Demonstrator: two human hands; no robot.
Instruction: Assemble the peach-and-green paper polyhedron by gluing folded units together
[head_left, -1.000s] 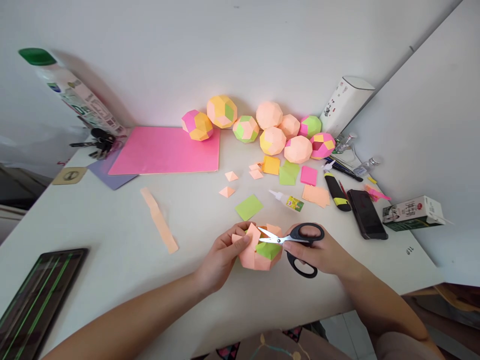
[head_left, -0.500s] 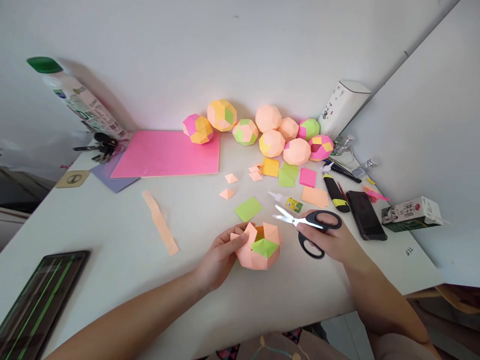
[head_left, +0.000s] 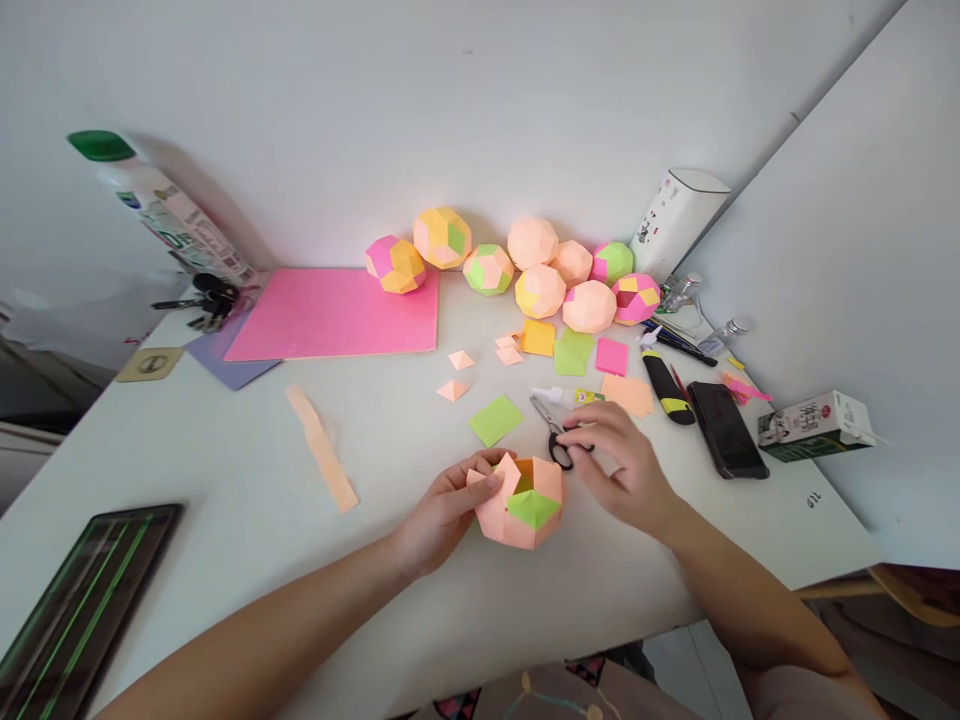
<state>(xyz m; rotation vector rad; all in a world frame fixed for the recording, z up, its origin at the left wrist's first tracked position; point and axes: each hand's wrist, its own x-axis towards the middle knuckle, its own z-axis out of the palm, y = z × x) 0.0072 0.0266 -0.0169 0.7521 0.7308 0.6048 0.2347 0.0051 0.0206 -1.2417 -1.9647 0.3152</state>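
Observation:
A peach paper ball point(head_left: 499, 525) with a green panel and an open top sits in my left hand point(head_left: 454, 505). My left thumb presses its side, with the fingers behind. Black-handled scissors point(head_left: 556, 442) lie on the desk just beyond the ball, blades pointing away. Over their handles is my right hand point(head_left: 626, 470), palm down, thumb and fingers apart; the fingertips are at the handles and hide part of them. A small glue tube point(head_left: 566, 396) lies close behind the scissors. Left of it is a green paper square point(head_left: 496, 420).
Finished paper balls point(head_left: 540, 290) line the wall. Small folded peach pieces point(head_left: 453, 390) and coloured paper pads point(head_left: 574, 353) lie mid-desk. A peach strip point(head_left: 322, 450) and a tablet point(head_left: 90, 600) are on the left. A box cutter point(head_left: 667, 387), phone point(head_left: 727, 430) and milk carton point(head_left: 816, 426) stand right.
The scissors have gone from my right hand, where they were held in the air, down onto the desk. That hand has moved left. My left hand still holds the paper ball.

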